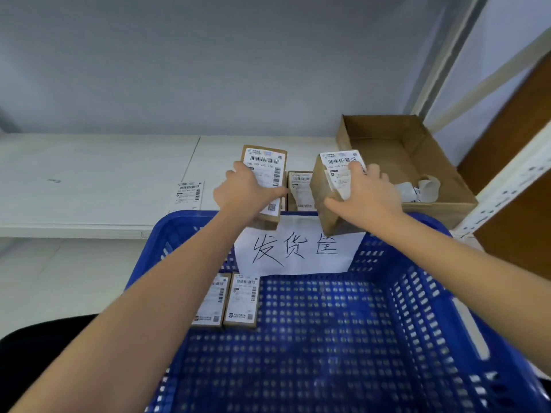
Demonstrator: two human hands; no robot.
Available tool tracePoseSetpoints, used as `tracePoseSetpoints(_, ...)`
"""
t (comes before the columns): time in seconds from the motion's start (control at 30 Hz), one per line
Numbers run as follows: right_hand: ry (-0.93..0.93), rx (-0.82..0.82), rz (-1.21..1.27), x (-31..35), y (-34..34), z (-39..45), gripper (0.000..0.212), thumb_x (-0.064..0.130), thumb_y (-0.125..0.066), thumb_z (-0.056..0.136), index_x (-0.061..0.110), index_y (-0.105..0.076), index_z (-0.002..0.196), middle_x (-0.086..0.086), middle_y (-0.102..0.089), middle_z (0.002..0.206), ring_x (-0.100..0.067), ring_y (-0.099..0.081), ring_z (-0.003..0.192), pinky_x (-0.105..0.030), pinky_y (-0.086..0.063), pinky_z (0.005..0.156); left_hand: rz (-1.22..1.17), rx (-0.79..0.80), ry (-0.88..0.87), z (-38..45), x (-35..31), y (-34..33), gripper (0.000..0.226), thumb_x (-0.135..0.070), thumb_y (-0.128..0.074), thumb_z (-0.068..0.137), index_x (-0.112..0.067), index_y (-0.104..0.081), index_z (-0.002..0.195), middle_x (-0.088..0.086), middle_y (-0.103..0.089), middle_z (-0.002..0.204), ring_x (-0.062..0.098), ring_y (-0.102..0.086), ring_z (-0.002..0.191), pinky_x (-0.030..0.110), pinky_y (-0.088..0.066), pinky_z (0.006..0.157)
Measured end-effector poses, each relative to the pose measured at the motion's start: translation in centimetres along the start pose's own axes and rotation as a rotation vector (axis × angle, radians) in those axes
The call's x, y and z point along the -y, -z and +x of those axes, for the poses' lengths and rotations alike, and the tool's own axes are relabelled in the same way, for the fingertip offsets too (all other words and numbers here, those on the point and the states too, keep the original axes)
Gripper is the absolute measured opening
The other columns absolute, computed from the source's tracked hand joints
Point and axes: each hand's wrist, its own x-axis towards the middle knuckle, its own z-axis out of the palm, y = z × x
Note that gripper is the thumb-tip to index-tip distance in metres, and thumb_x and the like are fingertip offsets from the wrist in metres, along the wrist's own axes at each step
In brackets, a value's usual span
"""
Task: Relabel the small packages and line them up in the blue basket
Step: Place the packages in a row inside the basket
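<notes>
Above basket (402, 308), each hand (244, 189) gripping package (265, 165).

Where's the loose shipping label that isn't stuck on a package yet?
In the head view, the loose label lies flat on the white shelf, left of the left hand and just beyond the blue basket at its far left corner.

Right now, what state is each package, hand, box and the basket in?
Left hand: grips a labelled package, lifted.
Right hand: grips a second labelled package, tilted.
Third package: on the shelf, untouched.
Two packages: lying side by side in the blue basket, labels up.
Loose label: flat on the shelf.
Cardboard box: open, crumpled paper inside.
</notes>
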Motion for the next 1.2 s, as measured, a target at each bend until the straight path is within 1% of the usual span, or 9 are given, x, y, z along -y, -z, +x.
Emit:
tracePoseSetpoints(0.13, -0.019, -0.008, 0.013, -0.8, 0.0, -1.5, 0.076, 0.062, -0.057, 0.08, 0.014, -0.032, 0.133, -0.013, -0.042, 0.124, -0.029, -0.046, 0.107, -0.032, -0.035, 0.07, -0.058, -0.004, 0.029, 3.3, -2.0, -1.4, 0.089, -0.068, -0.068, 0.07, -0.009, -0.035, 0.128, 0.008, -0.052, 0.12, 0.027, -0.054, 0.112, 0.036, -0.036, 0.076)
tracePoseSetpoints(0.3, -0.001, -0.007, 0.046, -1.1, -0.5, -2.4, 0.073, 0.061, -0.057, 0.079, 0.016, -0.031, 0.131, -0.008, -0.04, 0.124, -0.025, -0.044, 0.109, -0.03, -0.036, 0.07, -0.129, 0.093, 0.091, 7.0, -2.2, -3.7, 0.093, -0.069, -0.069, 0.067, -0.008, -0.035, 0.13, 0.008, -0.056, 0.118, 0.026, -0.056, 0.109, 0.038, -0.048, 0.09)
tracePoseSetpoints(0.37, 0.013, -0.001, 0.052, -1.2, -0.8, -2.6, 0.073, 0.061, -0.056, 0.079, 0.017, -0.031, 0.132, -0.006, -0.04, 0.125, -0.024, -0.043, 0.111, -0.029, -0.037, 0.07, -0.152, 0.125, 0.108, 8.1, -2.3, -4.4, 0.095, -0.07, -0.069, 0.066, -0.009, -0.035, 0.13, 0.007, -0.058, 0.116, 0.025, -0.058, 0.107, 0.041, -0.049, 0.092)
tracePoseSetpoints(0.53, 0.045, 0.017, 0.042, -1.8, -1.3, -3.0, 0.074, 0.059, -0.055, 0.079, 0.018, -0.028, 0.135, -0.005, -0.04, 0.127, -0.023, -0.043, 0.114, -0.029, -0.035, 0.069, -0.126, 0.144, 0.125, 9.5, -2.0, -5.3, 0.093, -0.07, -0.07, 0.066, -0.009, -0.036, 0.128, 0.006, -0.059, 0.114, 0.024, -0.059, 0.106, 0.039, -0.049, 0.091)
tracePoseSetpoints(0.67, 0.053, 0.038, 0.046, -1.9, -1.8, -2.9, 0.076, 0.058, -0.056, 0.079, 0.017, -0.027, 0.136, -0.005, -0.039, 0.126, -0.024, -0.044, 0.113, -0.029, -0.035, 0.069, -0.092, 0.17, 0.125, 10.0, -1.7, -5.5, 0.091, -0.071, -0.067, 0.068, -0.009, -0.038, 0.128, 0.003, -0.06, 0.108, 0.023, -0.058, 0.101, 0.035, -0.046, 0.085)
tracePoseSetpoints(0.87, 0.059, 0.049, 0.042, -1.7, -1.9, -2.8, 0.077, 0.059, -0.055, 0.079, 0.017, -0.027, 0.137, -0.005, -0.037, 0.131, -0.024, -0.043, 0.116, -0.029, -0.036, 0.071, -0.026, 0.179, 0.084, 9.6, -2.0, -5.7, 0.089, -0.074, -0.065, 0.066, -0.01, -0.042, 0.125, 0.002, -0.061, 0.105, 0.022, -0.06, 0.098, 0.035, -0.046, 0.085)
tracePoseSetpoints(1.0, 0.072, 0.047, 0.034, -1.6, -1.7, -3.1, 0.077, 0.059, -0.055, 0.079, 0.017, -0.028, 0.138, -0.006, -0.038, 0.132, -0.024, -0.044, 0.116, -0.029, -0.038, 0.071, -0.003, 0.178, 0.081, 8.9, -1.8, -5.7, 0.098, -0.079, -0.057, 0.07, -0.005, -0.036, 0.131, 0.007, -0.058, 0.117, 0.026, -0.057, 0.109, 0.035, -0.043, 0.083)
tracePoseSetpoints(1.1, 0.094, 0.065, 0.039, -1.7, -1.4, -3.5, 0.078, 0.057, -0.058, 0.079, 0.017, -0.026, 0.138, -0.005, -0.036, 0.134, -0.024, -0.042, 0.118, -0.028, -0.038, 0.073, 0.046, 0.188, 0.081, 8.0, -1.7, -5.4, 0.107, -0.08, -0.047, 0.077, 0.002, -0.024, 0.142, 0.017, -0.046, 0.134, 0.031, -0.048, 0.122, 0.041, -0.042, 0.092)
tracePoseSetpoints(1.2, 0.149, 0.103, 0.022, -2.0, -1.0, -4.1, 0.082, 0.053, -0.064, 0.076, 0.017, -0.024, 0.138, -0.005, -0.031, 0.137, -0.025, -0.039, 0.121, -0.03, -0.043, 0.077, 0.183, 0.157, 0.011, 6.3, -1.8, -3.9, 0.108, -0.074, -0.048, 0.081, 0.001, -0.011, 0.149, 0.02, -0.034, 0.143, 0.035, -0.039, 0.13, 0.044, -0.038, 0.099)
